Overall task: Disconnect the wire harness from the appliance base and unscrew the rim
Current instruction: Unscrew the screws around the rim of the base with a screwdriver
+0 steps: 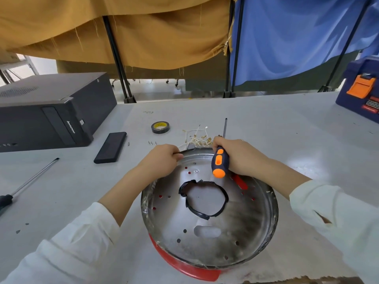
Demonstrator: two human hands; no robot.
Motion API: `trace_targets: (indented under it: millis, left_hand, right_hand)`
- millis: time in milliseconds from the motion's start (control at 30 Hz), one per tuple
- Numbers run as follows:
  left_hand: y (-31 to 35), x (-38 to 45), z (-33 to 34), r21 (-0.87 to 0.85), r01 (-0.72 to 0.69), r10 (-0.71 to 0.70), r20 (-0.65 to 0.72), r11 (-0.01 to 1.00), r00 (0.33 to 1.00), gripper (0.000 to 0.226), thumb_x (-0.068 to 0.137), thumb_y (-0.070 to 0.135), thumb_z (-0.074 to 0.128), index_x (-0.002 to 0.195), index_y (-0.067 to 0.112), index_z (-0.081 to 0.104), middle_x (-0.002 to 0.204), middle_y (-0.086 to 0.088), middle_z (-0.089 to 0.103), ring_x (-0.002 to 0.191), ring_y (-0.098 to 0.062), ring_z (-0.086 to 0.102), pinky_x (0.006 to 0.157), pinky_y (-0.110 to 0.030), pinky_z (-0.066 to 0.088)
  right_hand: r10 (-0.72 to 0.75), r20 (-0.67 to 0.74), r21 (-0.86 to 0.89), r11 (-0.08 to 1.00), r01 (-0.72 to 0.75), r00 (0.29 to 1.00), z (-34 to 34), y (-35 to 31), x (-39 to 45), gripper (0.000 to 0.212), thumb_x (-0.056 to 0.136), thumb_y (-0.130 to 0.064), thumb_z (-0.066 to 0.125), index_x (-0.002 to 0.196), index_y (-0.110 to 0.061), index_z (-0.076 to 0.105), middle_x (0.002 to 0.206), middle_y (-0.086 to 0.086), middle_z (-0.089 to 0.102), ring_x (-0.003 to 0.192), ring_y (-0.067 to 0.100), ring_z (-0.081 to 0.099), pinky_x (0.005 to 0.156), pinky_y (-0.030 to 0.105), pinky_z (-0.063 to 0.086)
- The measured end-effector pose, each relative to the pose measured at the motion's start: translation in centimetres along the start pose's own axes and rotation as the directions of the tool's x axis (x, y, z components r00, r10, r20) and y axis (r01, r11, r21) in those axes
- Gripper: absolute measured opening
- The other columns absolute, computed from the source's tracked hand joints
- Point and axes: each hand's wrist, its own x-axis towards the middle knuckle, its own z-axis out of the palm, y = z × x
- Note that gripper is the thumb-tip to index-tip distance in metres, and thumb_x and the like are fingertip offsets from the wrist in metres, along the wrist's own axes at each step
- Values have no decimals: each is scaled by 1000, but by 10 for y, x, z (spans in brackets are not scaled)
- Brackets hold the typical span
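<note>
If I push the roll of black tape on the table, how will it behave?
The roll of black tape lies flat on the table, so it would probably slide, not roll. It looks small and likely light.

Black computer tower (41,111), dark phone (110,146), tape roll (160,127), spare screwdriver (24,183), blue toolbox (361,89), grey table (287,128)

1 head-worn view looks forward and down, close above the table (276,128), the base (209,222) near and central, curtains beyond.
</note>
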Motion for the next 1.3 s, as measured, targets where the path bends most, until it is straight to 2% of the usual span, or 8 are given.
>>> trace_targets:
  millis: [200,433,600,700,833,1000,1133,1300]
  left_hand:
    - [-3,6,-3,-26,-39,40,38,999,998,28,97,26,46,72,17,54,66,5,51,71,-19,48,58,-25,33]
    - [-2,8,0,-36,-68,69,29,997,997,30,94,30,53,90,2,63,84,-13,62,80,-27,56,66,-30,40]
    - [-1,8,-3,-54,-49,50,27,997,998,31,95,27,50,79,3,58,68,-5,51,70,-23,47,55,-26,32]
    - [0,9,-5,-64,-25,27,33,998,999,34,95,27,50,68,6,52,65,-6,48,66,-21,44,54,-27,31]
    - [1,9,-7,-84,11,-7,54,996,999,41,95,27,50,58,15,40,57,-1,42,57,-16,40,51,-26,29]
    - [3,8,-8,-102,13,-6,66,995,998,40,96,27,49,58,19,41,59,2,44,59,-13,41,52,-25,29]
    - [3,6,-10,-93,5,3,89,996,996,39,96,28,49,59,20,42,62,3,44,67,-18,43,55,-26,30]
    - [2,7,-10,-99,11,-1,101,995,995,39,96,28,49,58,21,41,61,4,44,68,-19,44,54,-23,30]
  right_hand:
    - [-9,27,-11,1000,9,1000,1,-2,3,22,83,-6,51,92,-26,42,87,6,59,76,28,52,72,39,47]
    - [17,43,-28,999,-16,999,0,0,3,28,84,-12,53,94,-33,37,86,2,58,76,27,53,65,36,45]
    - [-19,-159,-69,998,8,987,-13,-1,10,33,85,-24,59,97,-39,32,87,-3,65,73,25,60,65,37,51]
    - [-107,-296,-71,993,90,949,-23,-9,12,30,84,-41,61,103,-42,37,87,-8,67,75,20,61,65,37,53]
    - [-116,-393,122,977,177,912,-35,-28,11,31,80,-63,55,95,-36,52,82,-16,64,74,6,57,67,28,51]
    - [-53,-377,252,955,158,925,-40,-41,15,24,85,-50,59,73,-35,45,57,-14,53,57,8,50,56,31,42]
    - [-53,-416,353,910,216,908,-44,-51,14,35,87,-41,60,74,-9,51,64,12,57,62,27,54,63,44,49]
    - [16,-510,460,850,257,860,-50,-60,12,42,87,-31,61,59,-14,35,46,0,32,45,10,30,46,25,28]
